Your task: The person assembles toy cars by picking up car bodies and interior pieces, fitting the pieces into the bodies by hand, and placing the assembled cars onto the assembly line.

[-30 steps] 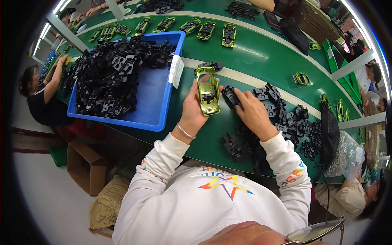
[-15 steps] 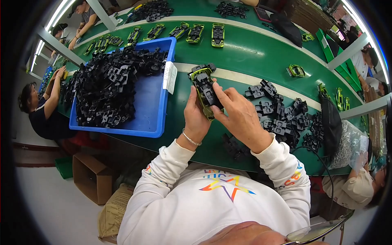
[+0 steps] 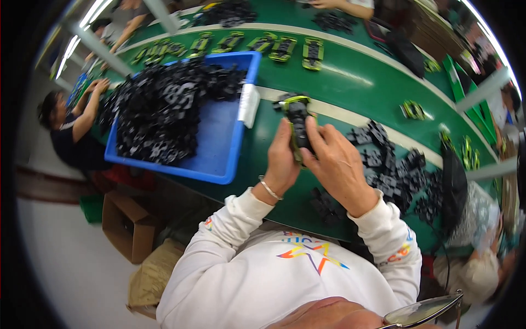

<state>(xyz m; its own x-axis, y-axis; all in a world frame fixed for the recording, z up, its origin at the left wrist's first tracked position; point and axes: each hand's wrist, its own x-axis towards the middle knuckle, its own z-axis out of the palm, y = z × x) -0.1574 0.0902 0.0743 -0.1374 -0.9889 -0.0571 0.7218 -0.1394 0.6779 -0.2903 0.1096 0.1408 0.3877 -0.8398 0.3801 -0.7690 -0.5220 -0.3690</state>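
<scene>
Between my hands is a toy car body (image 3: 298, 116) with a yellow-green shell and a black underside part facing up. My left hand (image 3: 282, 156) is closed around its left side. My right hand (image 3: 341, 171) grips it from the right, thumb and fingers on the black part. Motion blur hides the finer detail. Loose black plastic chassis parts (image 3: 402, 174) lie in a heap right of my right hand. A few more black parts (image 3: 326, 205) sit just below that hand, partly covered by it.
At left a blue bin (image 3: 234, 148) holds a big heap of black parts (image 3: 159, 112). Several green car bodies (image 3: 313, 54) line the green belt beyond; another car (image 3: 412, 110) lies farther right. A black bag (image 3: 453, 178) stands at right. A co-worker (image 3: 71, 131) sits far left.
The whole view has shifted, so most of the scene sits farther right. Both hands still hold the car body, which now points more straight away from me. A co-worker's arm shows at the top.
</scene>
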